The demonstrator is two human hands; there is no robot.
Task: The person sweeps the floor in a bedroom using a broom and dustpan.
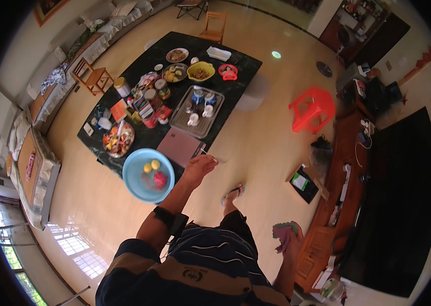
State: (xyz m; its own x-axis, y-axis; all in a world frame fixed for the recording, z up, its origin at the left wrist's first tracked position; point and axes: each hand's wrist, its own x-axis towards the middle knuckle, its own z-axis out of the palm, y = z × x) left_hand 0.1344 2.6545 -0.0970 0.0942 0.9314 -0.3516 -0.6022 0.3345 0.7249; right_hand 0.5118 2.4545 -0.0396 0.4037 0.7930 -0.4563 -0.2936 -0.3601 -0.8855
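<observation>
My left hand (201, 168) is raised beside the table's near right corner, fingers closed. A thin pale piece sticks out of it at the top and something translucent at the fingertips; I cannot make out what it is. Low on the right, by the wooden cabinet, my right hand (294, 238) grips a purple cloth (282, 235) with a green side. Nearest to my left hand lies a flat brownish-pink board or case (178, 146). A light blue basin (133, 176) sits at the table's near corner, with two yellow fruits (151, 166) and a pinkish-red fruit (160, 179) inside.
The black table (149, 50) carries a tray (178, 121) with cups, a fruit plate (118, 139), jars and food dishes. A red stool (313, 109), an open box (304, 183) and a wooden cabinet (345, 168) with a large screen (396, 204) stand right. Sofas line the left.
</observation>
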